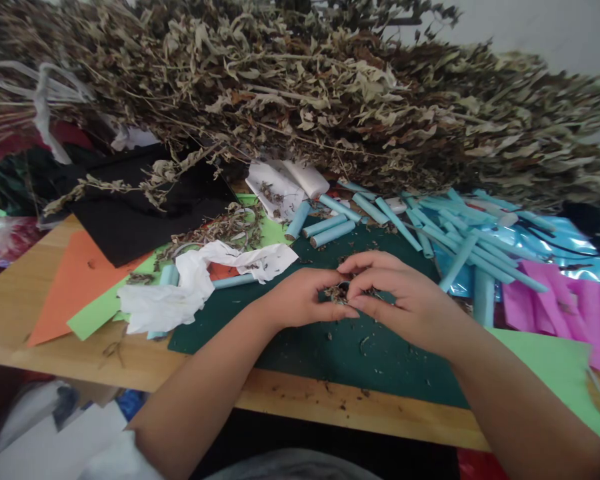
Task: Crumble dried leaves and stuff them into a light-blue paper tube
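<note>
Over the dark green cutting mat (300, 343), my two hands meet around a small clump of crumbled dried leaves (337, 292). My left hand (303, 298) curls about the clump from the left, thumb on the near side. From the right, my right hand (405, 297) bends its fingers in and touches the clump with its fingertips. Part of what lies between the fingers is hidden. Leaf crumbs are scattered over the mat. Just beyond my hands lie several light blue paper rolls (333, 234), some with dark filling at their ends.
A large heap of dried leafy stems (300, 93) spans the back. On the left are crumpled white tissue (195, 280), orange paper (80, 280) and a black sheet (125, 213). Blue rolls (463, 260) pile up right, near pink paper (545, 293) and green paper (545, 360).
</note>
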Available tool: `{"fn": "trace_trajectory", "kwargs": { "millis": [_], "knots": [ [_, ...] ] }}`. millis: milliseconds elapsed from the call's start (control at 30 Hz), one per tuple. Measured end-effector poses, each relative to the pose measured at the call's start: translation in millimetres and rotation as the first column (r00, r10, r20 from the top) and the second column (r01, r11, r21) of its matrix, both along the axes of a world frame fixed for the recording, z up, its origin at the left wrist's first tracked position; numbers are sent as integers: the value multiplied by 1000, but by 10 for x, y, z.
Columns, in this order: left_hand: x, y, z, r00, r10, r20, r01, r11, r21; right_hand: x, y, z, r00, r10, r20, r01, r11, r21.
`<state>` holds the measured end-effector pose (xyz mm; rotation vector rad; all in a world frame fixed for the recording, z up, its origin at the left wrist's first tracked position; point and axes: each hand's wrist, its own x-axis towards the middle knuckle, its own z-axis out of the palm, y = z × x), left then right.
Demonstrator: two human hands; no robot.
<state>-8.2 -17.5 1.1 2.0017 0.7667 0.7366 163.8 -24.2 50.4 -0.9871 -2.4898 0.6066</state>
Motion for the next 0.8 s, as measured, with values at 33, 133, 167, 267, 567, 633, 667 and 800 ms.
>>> {"fn": "trace_trajectory", "kwargs": {
  "millis": [33, 133, 167, 267, 567, 633, 667, 800],
  "knots": [
    [0, 0, -5, 1000, -1, 8, 1, 1000, 0, -12, 4, 11, 1000, -1, 7, 1, 1000, -13],
    [1, -2, -19, 1000, 4, 19, -4, 1000, -3, -45, 20, 33, 999, -22, 40, 23, 999, -37],
    [1, -3, -21, 1000, 3, 21, -3, 1000, -4, -50, 27, 37, 998, -34, 47, 36, 999, -38],
    [2, -6, -19, 999, -5, 36, 5, 1000, 3, -26, 45, 44, 999, -47, -25, 46, 999, -18],
    [8, -8, -21, 999, -4, 46, 5, 1000, -11, 226, 13, -58, 999, -5, 50, -3, 988, 155],
    [9, -10, -26, 999, -5, 45, 5, 1000, -6, 222, 3, -92, 998, 11, 65, -24, 977, 213],
    [10, -10, -30, 999, -6, 41, 6, 1000, -5, 212, 3, -103, 998, 23, 54, -36, 971, 237],
    [10, -8, -39, 1000, -9, 28, 10, 1000, -7, 157, 33, -108, 998, 59, 16, -61, 979, 192]
  ]
}}
